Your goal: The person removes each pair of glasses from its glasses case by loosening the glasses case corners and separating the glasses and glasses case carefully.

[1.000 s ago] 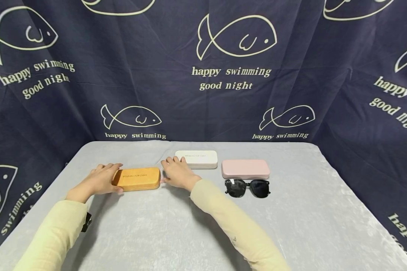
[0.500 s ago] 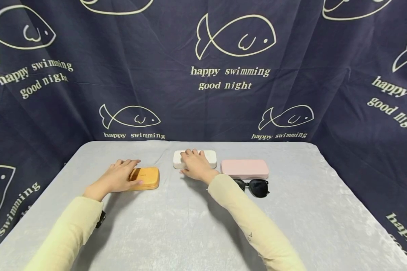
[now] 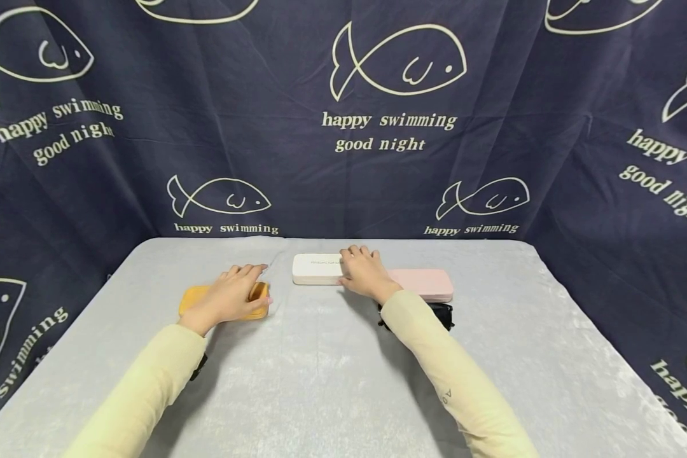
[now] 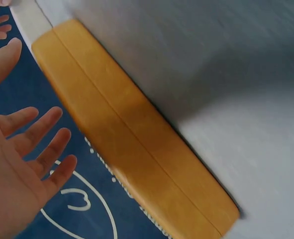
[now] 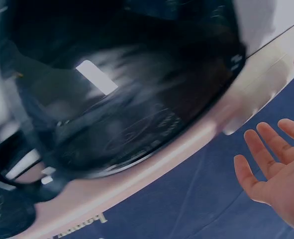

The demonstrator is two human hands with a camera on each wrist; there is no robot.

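Observation:
My left hand [image 3: 229, 294] is over the right part of an orange glasses case [image 3: 192, 299], fingers spread and relaxed. In the left wrist view the hand [image 4: 17, 164] is apart from the case [image 4: 132, 129], with nothing held. My right hand [image 3: 366, 273], fingers loosely bent, is over the right end of a white glasses case [image 3: 317, 273], covering that end. The right wrist view shows the hand [image 5: 286, 179] holding nothing. A pink glasses case [image 3: 426, 284] lies to its right. Black sunglasses [image 3: 442, 313] lie just in front of the pink case, partly hidden by my right sleeve.
A pale grey cloth [image 3: 298, 381] covers the table. Behind and at both sides hangs a dark blue curtain [image 3: 298, 178] with white fish drawings and lettering.
My left hand has moved right from the orange case's left end across its top. My right hand has gone from between the orange and white cases to the white case's right end. The cases stay put.

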